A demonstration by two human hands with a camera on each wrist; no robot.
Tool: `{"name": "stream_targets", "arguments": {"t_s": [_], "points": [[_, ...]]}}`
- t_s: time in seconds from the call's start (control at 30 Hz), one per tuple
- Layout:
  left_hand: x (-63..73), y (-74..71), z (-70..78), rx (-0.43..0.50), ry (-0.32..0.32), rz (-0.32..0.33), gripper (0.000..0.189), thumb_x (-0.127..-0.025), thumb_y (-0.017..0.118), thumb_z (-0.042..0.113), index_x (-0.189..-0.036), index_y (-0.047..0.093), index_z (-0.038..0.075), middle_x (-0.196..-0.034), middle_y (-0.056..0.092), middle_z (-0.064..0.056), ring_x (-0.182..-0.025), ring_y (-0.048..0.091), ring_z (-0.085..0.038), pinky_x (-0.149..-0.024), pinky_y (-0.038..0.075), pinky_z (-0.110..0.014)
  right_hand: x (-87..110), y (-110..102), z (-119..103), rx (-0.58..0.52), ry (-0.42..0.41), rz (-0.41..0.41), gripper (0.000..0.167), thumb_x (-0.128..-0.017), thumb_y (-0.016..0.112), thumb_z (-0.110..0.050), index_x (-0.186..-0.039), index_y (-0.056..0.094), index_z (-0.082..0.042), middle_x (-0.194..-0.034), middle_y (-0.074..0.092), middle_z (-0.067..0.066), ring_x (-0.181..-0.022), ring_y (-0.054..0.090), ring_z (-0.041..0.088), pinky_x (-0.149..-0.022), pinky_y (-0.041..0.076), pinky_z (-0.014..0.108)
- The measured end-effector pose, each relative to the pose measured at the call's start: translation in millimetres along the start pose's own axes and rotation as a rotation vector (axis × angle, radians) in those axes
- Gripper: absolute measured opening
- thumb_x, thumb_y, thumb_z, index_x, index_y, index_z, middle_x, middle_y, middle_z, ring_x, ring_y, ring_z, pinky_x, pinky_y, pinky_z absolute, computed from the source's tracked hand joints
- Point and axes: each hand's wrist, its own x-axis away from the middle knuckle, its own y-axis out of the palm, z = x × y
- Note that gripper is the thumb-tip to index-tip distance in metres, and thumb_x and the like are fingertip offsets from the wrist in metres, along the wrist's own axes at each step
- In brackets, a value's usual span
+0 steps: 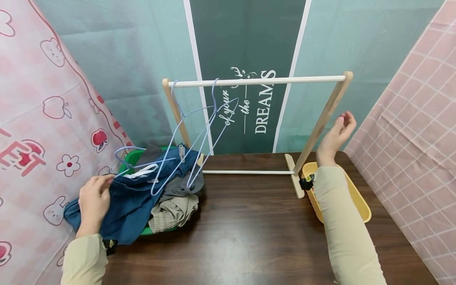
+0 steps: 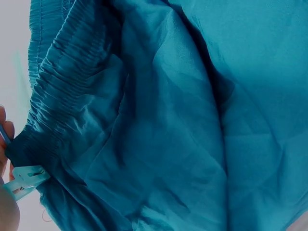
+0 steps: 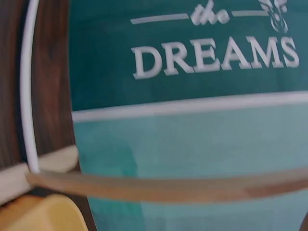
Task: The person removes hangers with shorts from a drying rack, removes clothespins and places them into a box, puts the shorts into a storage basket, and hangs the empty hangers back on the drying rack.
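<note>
My left hand [image 1: 94, 202] pinches a corner of the elastic waistband of blue shorts [image 1: 124, 213], together with the end of a light blue hanger [image 1: 122, 148]. A pale clothespin [image 2: 29, 177] bites the gathered waistband right beside my thumb in the left wrist view. The shorts' fabric fills most of that view. In the head view, the shorts lie across a heap of clothes in a green basket [image 1: 133, 157]. My right hand [image 1: 336, 138] is raised at the rack's right post, above a yellow basket [image 1: 358, 198], with loosely curled fingers and nothing in them.
A wooden rack with a white rail [image 1: 256, 81] stands at the back of the brown table [image 1: 242, 233]. Blue hangers [image 1: 213, 114] hang at the rail's left end. Beige clothing [image 1: 174, 213] spills over the green basket's side. Curtains surround the table.
</note>
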Motion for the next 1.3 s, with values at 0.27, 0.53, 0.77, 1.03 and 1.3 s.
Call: {"name": "stream_targets", "arguments": {"t_s": [0.27,0.53,0.77,1.03,1.3], "points": [[0.2,4.7,2.7,-0.030,0.006,-0.057,0.017,-0.094,0.052,-0.001,-0.103,0.066,-0.001,-0.097,0.060,-0.023,-0.092,0.051,-0.040,-0.093,0.032,-0.051,62.3,8,35,0.152,0.060,0.055,0.014,-0.098,0.042,-0.002,-0.099,0.049,-0.014,-0.094,0.045,-0.008,-0.088,0.045,0.004,-0.083,0.038,0.019],[1.2,9.7,2.1,-0.034,-0.018,-0.107,0.019,-0.095,0.051,0.001,-0.106,0.066,0.000,-0.100,0.060,-0.023,-0.095,0.051,-0.040,-0.096,0.033,-0.051,129.8,20,80,0.415,0.226,-0.269,0.019,-0.096,0.045,-0.006,-0.110,0.054,0.004,-0.101,0.055,0.011,-0.086,0.045,0.007,-0.078,0.036,0.021],[-1.0,10.5,1.0,-0.059,0.004,-0.113,0.019,-0.095,0.049,0.000,-0.106,0.065,-0.002,-0.102,0.060,-0.024,-0.097,0.051,-0.042,-0.096,0.033,-0.054,177.7,46,97,0.544,0.275,-0.724,0.025,-0.095,0.054,-0.011,-0.114,0.063,0.003,-0.110,0.064,0.021,-0.097,0.058,0.026,-0.080,0.044,0.026],[-7.3,11.2,7.4,-0.153,0.045,-0.151,0.022,-0.095,0.045,-0.003,-0.110,0.061,-0.003,-0.103,0.058,-0.029,-0.096,0.051,-0.046,-0.094,0.035,-0.058,224.4,96,88,0.506,0.220,-1.113,0.024,-0.092,0.060,-0.009,-0.113,0.065,0.003,-0.112,0.068,0.019,-0.104,0.064,0.030,-0.091,0.051,0.036],[-3.6,11.5,10.8,-0.159,0.050,-0.134,0.020,-0.093,0.053,-0.001,-0.110,0.064,0.000,-0.098,0.057,-0.025,-0.093,0.051,-0.044,-0.094,0.036,-0.056,246.2,121,82,0.447,0.285,-1.190,0.029,-0.092,0.059,-0.003,-0.120,0.061,0.006,-0.119,0.065,0.022,-0.110,0.063,0.033,-0.095,0.050,0.032]]}}
